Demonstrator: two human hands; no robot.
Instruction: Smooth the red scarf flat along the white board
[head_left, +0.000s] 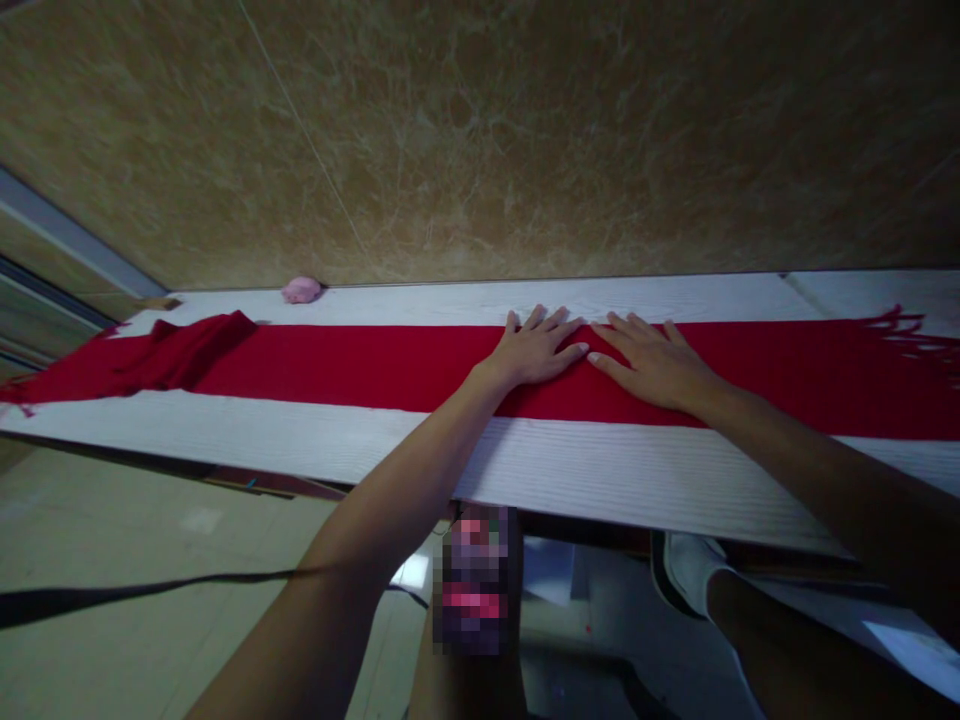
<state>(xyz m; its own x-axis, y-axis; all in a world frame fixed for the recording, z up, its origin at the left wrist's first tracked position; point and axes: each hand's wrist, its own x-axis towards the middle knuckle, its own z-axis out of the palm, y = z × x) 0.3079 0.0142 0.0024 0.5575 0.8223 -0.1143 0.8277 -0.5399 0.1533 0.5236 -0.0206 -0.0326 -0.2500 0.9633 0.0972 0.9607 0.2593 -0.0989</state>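
While the person leans over the table (300, 440), both palms lie flat on the red scarf (337, 365), which is stretched lengthwise along the white tabletop. The left hand (536, 352) and right hand (651, 365) sit side by side near the scarf's middle, fingertips almost touching. Neither hand has a grip on the cloth: each grip is wide, with the fingers spread and pressed down on the fabric. Toward the left end the scarf is rumpled into a bunched fold (180, 350), and at the far right its fringe (911, 335) lies loose on the white surface. A small pink lump (301, 290) rests at the table's far edge, just beside the brown marbled wall (525, 130), well apart from both hands.
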